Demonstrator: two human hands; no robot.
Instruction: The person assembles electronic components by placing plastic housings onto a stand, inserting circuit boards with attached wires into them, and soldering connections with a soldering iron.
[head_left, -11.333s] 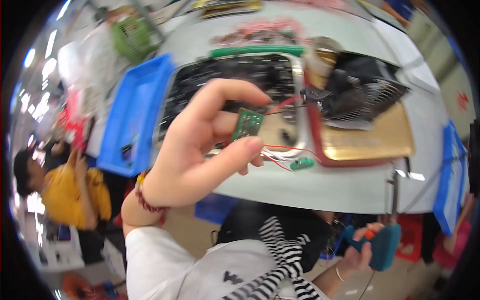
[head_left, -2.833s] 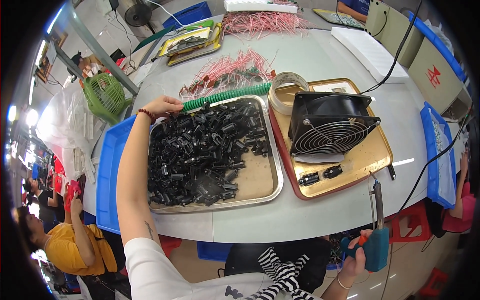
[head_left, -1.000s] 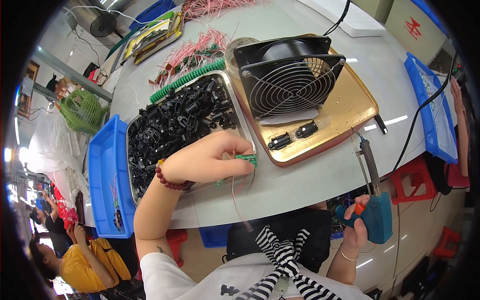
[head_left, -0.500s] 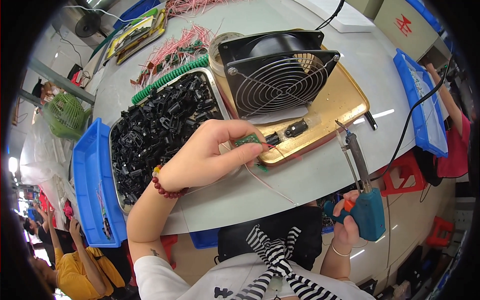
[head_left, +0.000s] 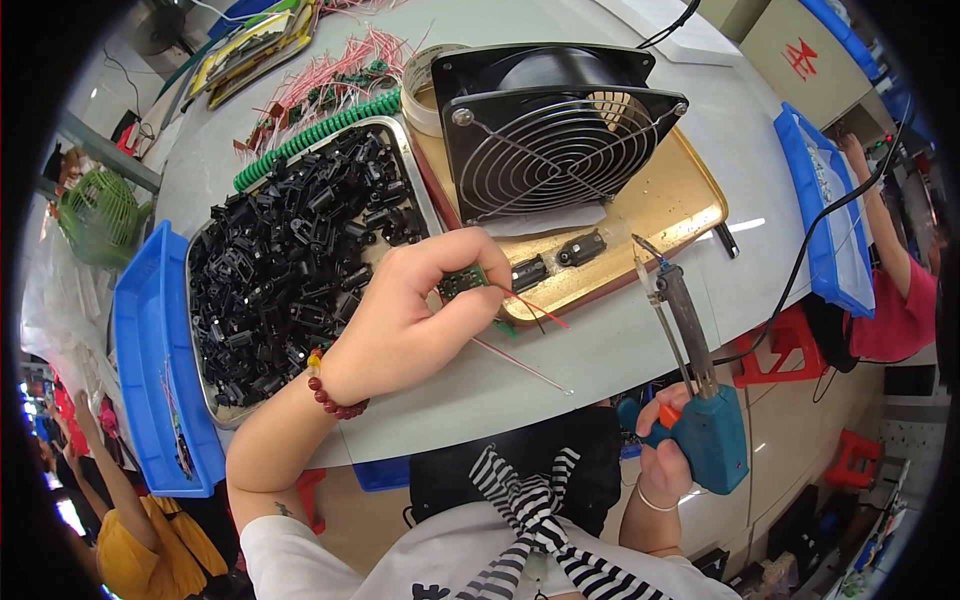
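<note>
Over the near edge of the table [head_left: 415,425], between the steel tray [head_left: 418,182] and gold tray [head_left: 665,205], we record the left hand [head_left: 420,310] bent inward, thumb and forefinger pinching a green circuit board [head_left: 461,282]; red and dark wires [head_left: 540,308] trail right. Lower, the right hand [head_left: 663,455] grips a teal soldering gun [head_left: 715,435], barrel tilted up and left. Against 0.5 s ago, we find its tip closer to the board. At 2.8 s ago, our left hand was at the green coiled tube [head_left: 315,138].
</note>
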